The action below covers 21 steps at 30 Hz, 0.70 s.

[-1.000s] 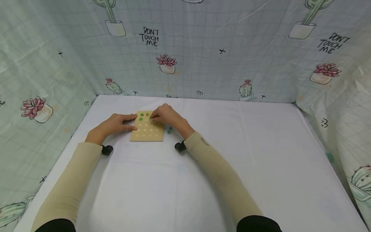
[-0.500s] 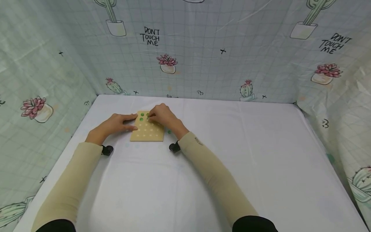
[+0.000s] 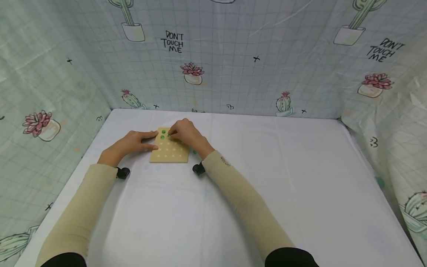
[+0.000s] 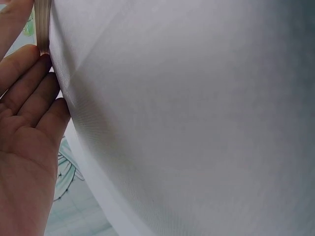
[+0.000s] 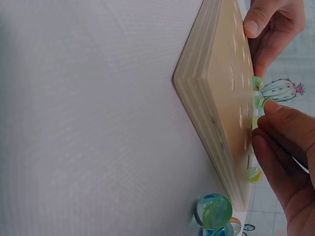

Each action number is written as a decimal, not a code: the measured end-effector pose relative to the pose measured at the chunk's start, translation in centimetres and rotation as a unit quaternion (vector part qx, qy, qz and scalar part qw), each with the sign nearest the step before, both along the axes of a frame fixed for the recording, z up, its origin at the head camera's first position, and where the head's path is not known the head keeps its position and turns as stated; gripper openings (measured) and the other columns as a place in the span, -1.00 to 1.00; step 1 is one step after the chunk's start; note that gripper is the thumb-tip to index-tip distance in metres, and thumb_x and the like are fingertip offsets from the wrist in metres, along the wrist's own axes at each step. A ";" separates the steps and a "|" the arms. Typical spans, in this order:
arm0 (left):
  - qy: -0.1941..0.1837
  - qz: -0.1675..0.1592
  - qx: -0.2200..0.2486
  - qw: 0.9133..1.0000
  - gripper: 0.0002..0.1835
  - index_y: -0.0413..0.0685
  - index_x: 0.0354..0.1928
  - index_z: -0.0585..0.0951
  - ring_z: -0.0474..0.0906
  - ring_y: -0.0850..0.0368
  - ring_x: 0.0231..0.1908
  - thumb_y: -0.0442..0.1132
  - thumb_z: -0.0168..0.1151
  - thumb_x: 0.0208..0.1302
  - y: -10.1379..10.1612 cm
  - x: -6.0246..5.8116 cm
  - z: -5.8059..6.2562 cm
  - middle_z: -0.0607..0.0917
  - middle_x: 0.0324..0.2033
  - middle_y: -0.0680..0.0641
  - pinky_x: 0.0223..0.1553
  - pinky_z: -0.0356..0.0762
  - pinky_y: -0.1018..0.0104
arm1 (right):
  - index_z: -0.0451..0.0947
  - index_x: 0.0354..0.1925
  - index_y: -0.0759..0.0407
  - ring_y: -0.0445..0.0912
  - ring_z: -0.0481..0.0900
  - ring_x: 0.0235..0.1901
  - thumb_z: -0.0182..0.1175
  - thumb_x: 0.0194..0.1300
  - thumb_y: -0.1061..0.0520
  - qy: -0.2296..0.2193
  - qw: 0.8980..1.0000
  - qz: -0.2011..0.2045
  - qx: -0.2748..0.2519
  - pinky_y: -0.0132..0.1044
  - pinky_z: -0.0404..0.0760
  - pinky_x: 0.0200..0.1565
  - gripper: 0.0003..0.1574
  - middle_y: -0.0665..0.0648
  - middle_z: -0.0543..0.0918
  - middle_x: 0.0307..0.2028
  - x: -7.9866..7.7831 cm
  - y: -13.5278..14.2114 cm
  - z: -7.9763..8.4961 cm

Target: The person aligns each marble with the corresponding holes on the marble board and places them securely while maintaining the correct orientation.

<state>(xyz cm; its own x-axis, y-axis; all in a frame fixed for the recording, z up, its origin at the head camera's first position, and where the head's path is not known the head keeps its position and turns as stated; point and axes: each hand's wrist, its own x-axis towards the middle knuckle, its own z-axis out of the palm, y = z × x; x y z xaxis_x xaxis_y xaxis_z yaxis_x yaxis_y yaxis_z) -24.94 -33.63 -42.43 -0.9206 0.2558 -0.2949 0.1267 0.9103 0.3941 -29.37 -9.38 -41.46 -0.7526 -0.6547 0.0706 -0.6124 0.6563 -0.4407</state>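
Pinching green marble (image 5: 255, 122), right hand (image 3: 186, 132) over dimpled board (image 3: 169, 153), left hand (image 3: 131, 142) unclenched against its edge

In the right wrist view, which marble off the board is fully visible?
The mostly green marble; the blue marble and orange-tinged one behind it are partly hidden.

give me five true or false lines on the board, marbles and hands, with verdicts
1. The left hand touches the board. True.
2. The right hand rests on bare cloth, away from the board. False: it is over the board's far part.
3. Loose marbles lie on the cloth beside the board. True.
4. Marbles cover the whole board. False: its near rows have none.
5. Both sleeves are beige. True.
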 end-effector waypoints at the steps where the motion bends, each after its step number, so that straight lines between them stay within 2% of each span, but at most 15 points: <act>1: 0.001 0.001 0.000 1.000 0.09 0.08 0.57 0.22 0.09 -0.31 0.50 0.49 0.27 0.12 0.0 0.0 0.0 0.20 0.52 -0.20 0.45 0.14 -0.28 | 0.79 0.01 0.00 -0.17 0.66 0.07 0.36 0.36 0.00 0.001 1.000 0.000 0.000 -0.43 0.60 0.07 -0.71 -0.06 0.77 0.02 0.0 0.0 0.0; 21: -0.008 0.004 0.000 1.000 0.08 0.10 0.58 0.20 0.06 -0.29 0.52 0.46 0.27 0.13 0.0 0.0 0.0 0.17 0.53 -0.20 0.46 0.11 -0.27 | 0.80 0.00 0.01 -0.22 0.68 0.01 0.36 0.34 0.00 0.013 0.999 0.028 0.007 -0.48 0.61 0.02 -0.70 -0.07 0.79 -0.02 -0.7 -0.2 -0.4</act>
